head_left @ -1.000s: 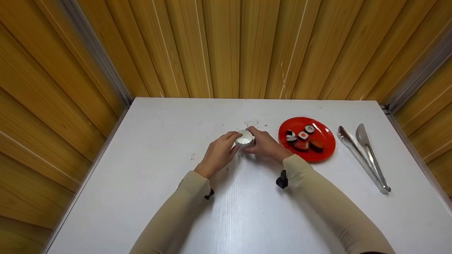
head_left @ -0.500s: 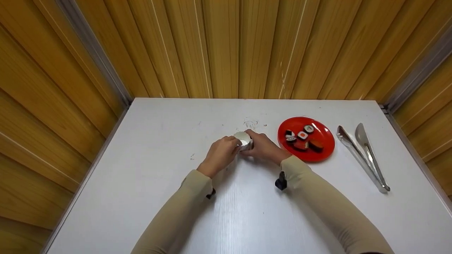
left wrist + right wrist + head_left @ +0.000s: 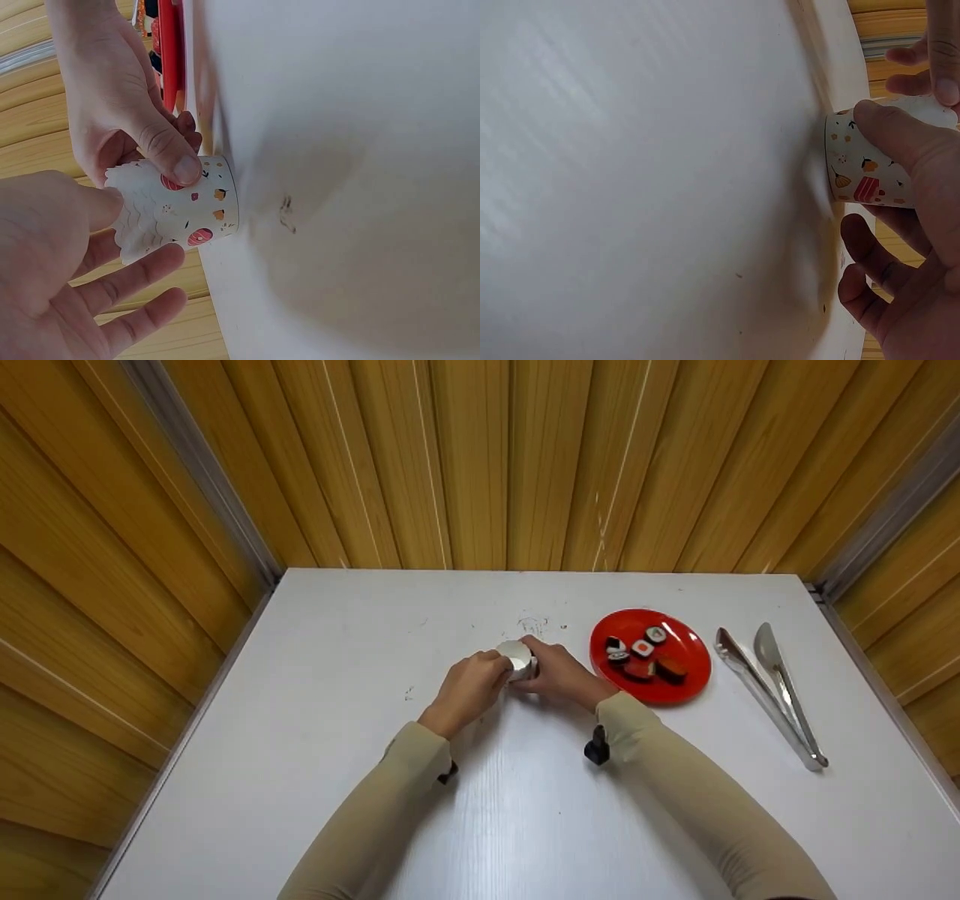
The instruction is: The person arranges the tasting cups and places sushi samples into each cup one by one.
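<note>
A small stack of white paper baking cups (image 3: 514,651) stands between the two hands near the middle of the table. Its sides carry printed cakes and flowers, and several scalloped rims (image 3: 133,225) show nested in the left wrist view. The right hand (image 3: 561,672) grips the stack round its side, thumb laid along the printed wall near the base. From the other side the left hand (image 3: 466,690) pinches the scalloped rim with its thumb and a finger, while its other fingers spread loosely past the cups.
Right of the hands lies a red plate (image 3: 694,660) with several sushi pieces (image 3: 643,648) on it. Beyond it, metal tongs (image 3: 776,697) rest on the white table (image 3: 300,675). Wood-patterned panels (image 3: 480,465) rise behind and at both sides.
The left hand has shifted slightly right, its fingers curling over the near rim of the cups. The right hand has barely moved. Plate and tongs are unchanged.
</note>
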Demonstrator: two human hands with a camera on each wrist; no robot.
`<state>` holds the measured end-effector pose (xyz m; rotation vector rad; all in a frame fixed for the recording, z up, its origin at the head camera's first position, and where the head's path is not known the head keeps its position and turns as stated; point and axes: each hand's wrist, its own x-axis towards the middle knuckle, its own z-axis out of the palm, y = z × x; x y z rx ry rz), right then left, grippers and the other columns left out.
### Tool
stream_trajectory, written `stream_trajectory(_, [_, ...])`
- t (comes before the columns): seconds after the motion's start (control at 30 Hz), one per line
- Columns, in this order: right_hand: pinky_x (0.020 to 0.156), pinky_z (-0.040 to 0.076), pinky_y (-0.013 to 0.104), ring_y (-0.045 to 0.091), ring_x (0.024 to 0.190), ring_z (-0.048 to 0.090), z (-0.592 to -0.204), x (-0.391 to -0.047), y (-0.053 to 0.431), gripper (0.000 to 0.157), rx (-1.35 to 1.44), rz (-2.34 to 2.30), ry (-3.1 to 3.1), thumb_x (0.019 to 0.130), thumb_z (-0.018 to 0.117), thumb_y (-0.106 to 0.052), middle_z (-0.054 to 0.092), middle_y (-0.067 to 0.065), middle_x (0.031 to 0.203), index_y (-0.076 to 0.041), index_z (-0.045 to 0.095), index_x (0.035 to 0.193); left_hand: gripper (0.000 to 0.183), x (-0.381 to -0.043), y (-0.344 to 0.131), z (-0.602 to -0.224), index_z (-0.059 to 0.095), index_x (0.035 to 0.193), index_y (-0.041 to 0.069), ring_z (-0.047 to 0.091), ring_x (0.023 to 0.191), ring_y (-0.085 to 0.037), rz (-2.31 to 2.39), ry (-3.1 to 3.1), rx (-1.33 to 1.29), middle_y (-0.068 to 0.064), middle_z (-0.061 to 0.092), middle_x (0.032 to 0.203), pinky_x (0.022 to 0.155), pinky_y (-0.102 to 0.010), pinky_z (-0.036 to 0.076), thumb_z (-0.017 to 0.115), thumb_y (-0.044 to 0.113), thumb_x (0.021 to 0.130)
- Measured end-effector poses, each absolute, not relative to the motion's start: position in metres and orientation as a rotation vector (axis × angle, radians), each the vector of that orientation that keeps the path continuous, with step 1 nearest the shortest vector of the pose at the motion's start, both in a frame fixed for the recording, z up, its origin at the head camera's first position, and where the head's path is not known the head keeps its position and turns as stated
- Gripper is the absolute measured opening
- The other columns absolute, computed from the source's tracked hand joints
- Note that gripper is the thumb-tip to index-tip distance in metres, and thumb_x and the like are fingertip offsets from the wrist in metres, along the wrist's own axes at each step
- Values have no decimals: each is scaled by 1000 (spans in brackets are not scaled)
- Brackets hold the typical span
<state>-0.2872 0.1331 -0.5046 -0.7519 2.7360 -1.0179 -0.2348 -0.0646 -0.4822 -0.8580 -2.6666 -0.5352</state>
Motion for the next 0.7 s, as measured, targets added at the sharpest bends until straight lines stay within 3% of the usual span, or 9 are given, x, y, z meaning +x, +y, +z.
stream_trajectory(0.7, [95, 48, 42, 22, 105, 63, -505, -286, 134, 55, -770, -1079, 2710, 82, 89, -21, 71, 2, 119, -13, 59, 128, 14, -235, -64, -481, 73, 97, 7, 66, 76, -20, -520, -2690, -874, -6, 71, 91, 66, -34, 54, 61, 8, 104])
